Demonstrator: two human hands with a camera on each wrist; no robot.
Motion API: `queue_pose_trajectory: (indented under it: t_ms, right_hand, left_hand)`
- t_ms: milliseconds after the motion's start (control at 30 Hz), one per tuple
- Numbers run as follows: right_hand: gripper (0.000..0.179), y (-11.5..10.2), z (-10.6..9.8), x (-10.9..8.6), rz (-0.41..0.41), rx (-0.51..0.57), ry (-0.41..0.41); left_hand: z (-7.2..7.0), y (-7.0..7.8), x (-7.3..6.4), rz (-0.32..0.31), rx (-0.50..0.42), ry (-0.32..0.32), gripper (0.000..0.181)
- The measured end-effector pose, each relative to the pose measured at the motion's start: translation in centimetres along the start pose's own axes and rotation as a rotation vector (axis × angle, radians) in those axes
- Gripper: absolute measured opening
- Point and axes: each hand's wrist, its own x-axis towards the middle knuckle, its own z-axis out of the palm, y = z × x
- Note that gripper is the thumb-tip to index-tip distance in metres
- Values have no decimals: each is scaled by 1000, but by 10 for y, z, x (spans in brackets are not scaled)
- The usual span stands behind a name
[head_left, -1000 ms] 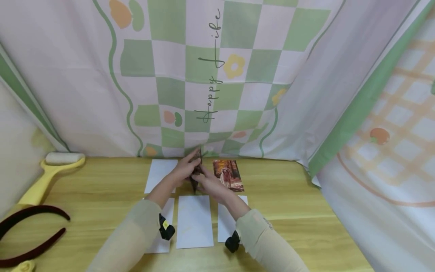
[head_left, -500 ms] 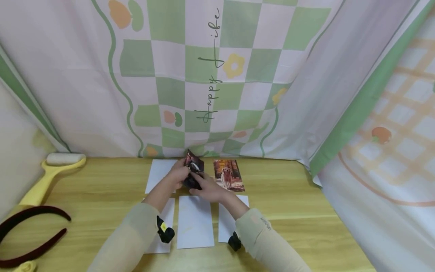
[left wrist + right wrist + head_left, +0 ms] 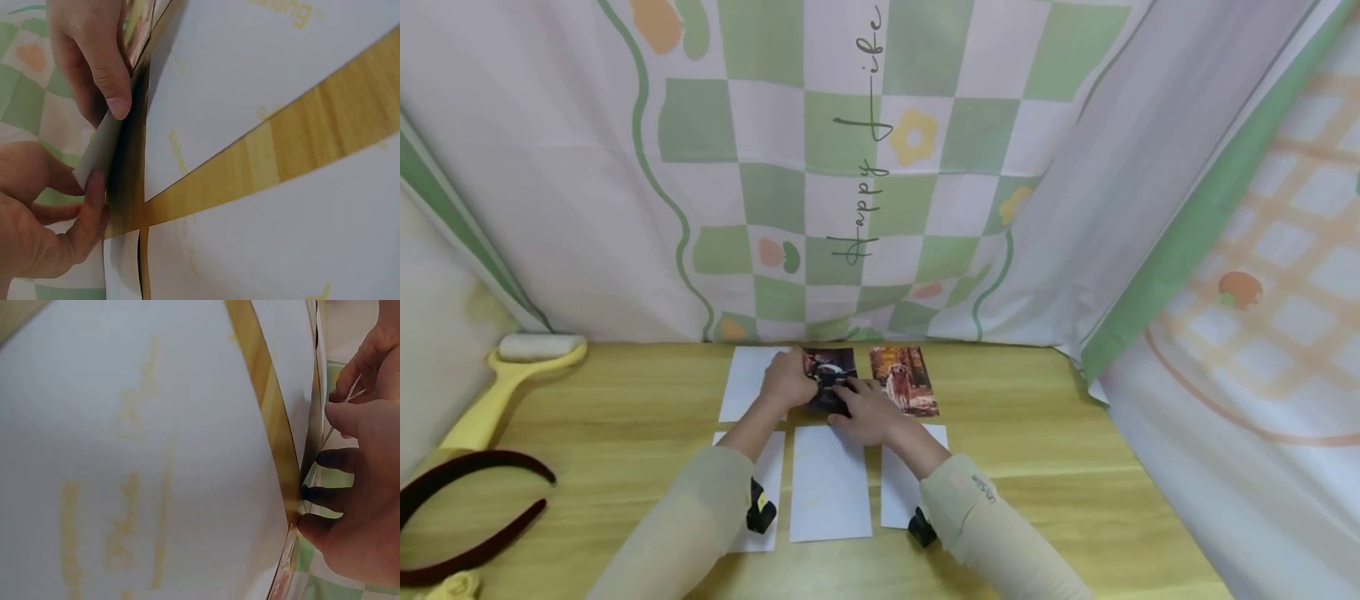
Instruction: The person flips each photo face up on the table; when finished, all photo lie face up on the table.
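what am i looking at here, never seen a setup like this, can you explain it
These are a person's bare hands, no robot. The wide picture comes from a camera worn on the head, looking down; the two tilted close-ups come from cameras on each wrist. On the wood-grain tabletop lie four white cards, a golden retriever photo card, a lint roller and a dark red headband. The left hand pinches a dark photo card by its edge, and the right hand grips it too.
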Motion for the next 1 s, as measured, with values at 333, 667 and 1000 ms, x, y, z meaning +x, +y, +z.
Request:
queue_pose_trajectory:
  t_ms: [333,667,1000]
  right_hand:
    - [59,5,0,2,-7,-26,63]
    - [52,2,0,4,6,-20,61]
    - [48,-1,-2,6,3,-18,69]
  left_hand:
    - [4,5,-3,89,91,-76,24]
    - [9,4,-5,79,185,-62,41]
    - [13,3,-3,44,208,-101,51]
